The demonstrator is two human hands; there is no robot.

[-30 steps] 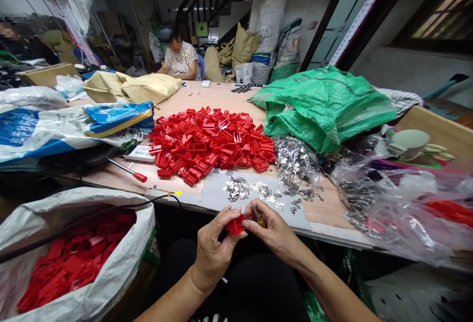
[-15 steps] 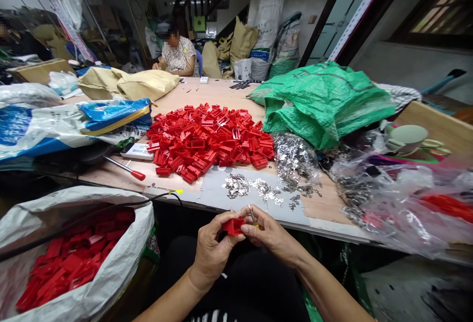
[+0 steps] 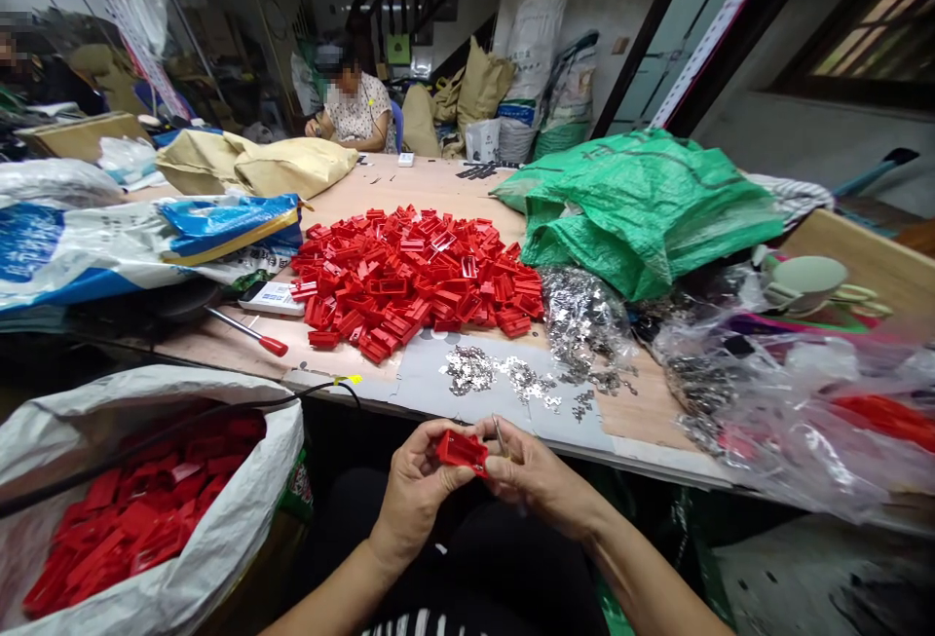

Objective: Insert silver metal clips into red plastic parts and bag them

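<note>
Left hand [image 3: 410, 488]: fingers pinching hollow red part [image 3: 460, 451]. Right hand [image 3: 539, 482]: fingers pinching its other end, slim metal rod [image 3: 498, 431] protruding.

Red box [image 3: 457, 448]; red pile [image 3: 416, 280]
Metal bits [image 3: 471, 368] silver; sheet [image 3: 424, 378] grey; tabletop [image 3: 430, 178] pale tan; sack [image 3: 643, 212] green with dark stripes; tool handle [image 3: 273, 346] red; person's shirt [image 3: 359, 112] white, dark-dotted.

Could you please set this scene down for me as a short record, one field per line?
Left hand: holds a red part
Right hand: holds a thin metal tool, at the red part's end
Table: heap of red parts
Nearer: silver pieces on a grey sheet
Right of heap: green bag
Lower left: white sack holding red parts
Far side: seated co-worker
</note>
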